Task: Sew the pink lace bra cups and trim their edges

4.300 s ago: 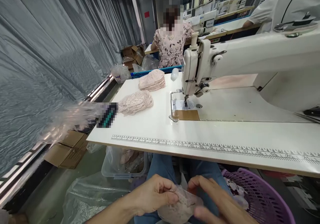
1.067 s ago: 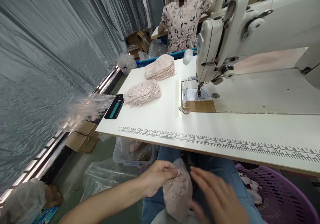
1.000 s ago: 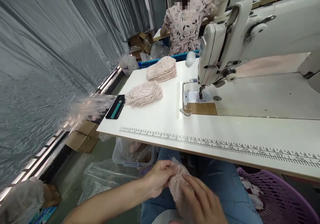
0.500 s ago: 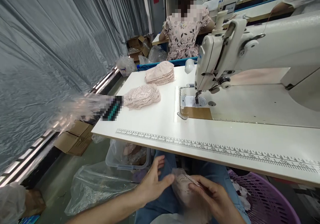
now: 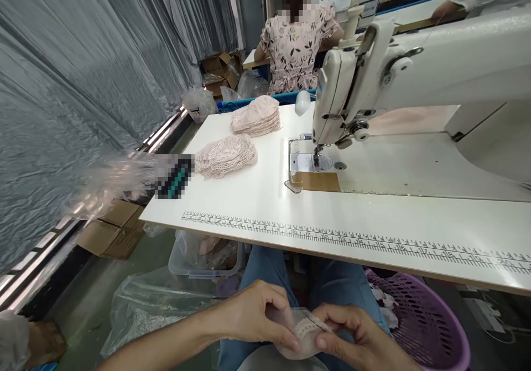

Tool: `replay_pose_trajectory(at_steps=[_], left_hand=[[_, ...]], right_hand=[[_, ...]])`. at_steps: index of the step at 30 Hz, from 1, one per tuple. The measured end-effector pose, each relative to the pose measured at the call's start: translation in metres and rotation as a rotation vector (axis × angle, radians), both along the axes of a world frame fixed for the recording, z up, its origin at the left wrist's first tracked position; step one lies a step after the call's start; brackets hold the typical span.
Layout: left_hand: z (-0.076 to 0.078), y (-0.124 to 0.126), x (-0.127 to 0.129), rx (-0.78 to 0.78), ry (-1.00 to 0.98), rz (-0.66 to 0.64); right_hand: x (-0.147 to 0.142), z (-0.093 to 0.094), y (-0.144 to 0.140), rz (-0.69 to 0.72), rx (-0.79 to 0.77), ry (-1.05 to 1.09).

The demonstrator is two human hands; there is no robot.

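Low over my lap, below the table edge, my left hand (image 5: 255,318) and my right hand (image 5: 352,338) both pinch a small pale pink lace piece (image 5: 301,335). The left thumb and fingers grip its left edge; the right fingers hold its scalloped trim. On the white table (image 5: 249,199) lie two stacks of the same pink lace pieces, a nearer one (image 5: 224,155) and a farther one (image 5: 255,116). The white sewing machine (image 5: 373,78) stands at the right, its needle (image 5: 316,158) over the plate.
A phone (image 5: 174,176) lies at the table's left edge. A purple basket (image 5: 418,327) sits at my right knee, a clear bin (image 5: 205,252) and plastic bags under the table. A person in a floral top (image 5: 294,45) sits ahead. Grey plastic sheeting lines the left.
My left hand, open half a second ago, has closed on the lace piece. Both hands have drawn it lower, toward me. The view has shifted slightly right.
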State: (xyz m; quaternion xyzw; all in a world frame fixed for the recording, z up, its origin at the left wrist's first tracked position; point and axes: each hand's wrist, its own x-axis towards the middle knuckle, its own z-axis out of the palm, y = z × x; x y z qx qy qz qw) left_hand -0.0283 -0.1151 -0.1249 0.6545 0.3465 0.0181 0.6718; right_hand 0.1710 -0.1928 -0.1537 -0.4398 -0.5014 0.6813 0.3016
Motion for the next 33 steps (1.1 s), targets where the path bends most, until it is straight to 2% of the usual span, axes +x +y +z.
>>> replay_pose_trajectory(at_steps=[5,10,13,16,20,25,29,33], left_hand=[[0.005,0.001,-0.002,-0.089,0.082,-0.03],[0.011,0.001,-0.001,-0.212,0.123,0.0],[0.017,0.004,-0.002,-0.27,0.111,-0.071],[0.02,0.006,-0.002,-0.207,0.133,-0.164],[0.017,0.005,-0.001,-0.175,0.131,-0.215],[0.015,0.005,-0.001,-0.203,0.109,-0.223],[0.017,0.007,-0.003,-0.242,0.105,-0.219],[0.017,0.009,-0.004,-0.211,0.13,-0.234]], right_hand=[[-0.004,0.001,0.005,0.013,0.007,0.033],[-0.002,0.001,0.004,0.018,-0.028,0.084],[0.003,-0.002,0.002,0.023,-0.068,0.112],[0.008,-0.006,-0.001,0.033,-0.107,0.13],[0.012,-0.009,-0.002,0.062,-0.138,0.133],[0.008,-0.008,0.0,0.101,-0.173,0.17],[0.007,-0.011,0.001,0.081,-0.188,0.18],[0.01,-0.014,0.001,0.065,-0.199,0.183]])
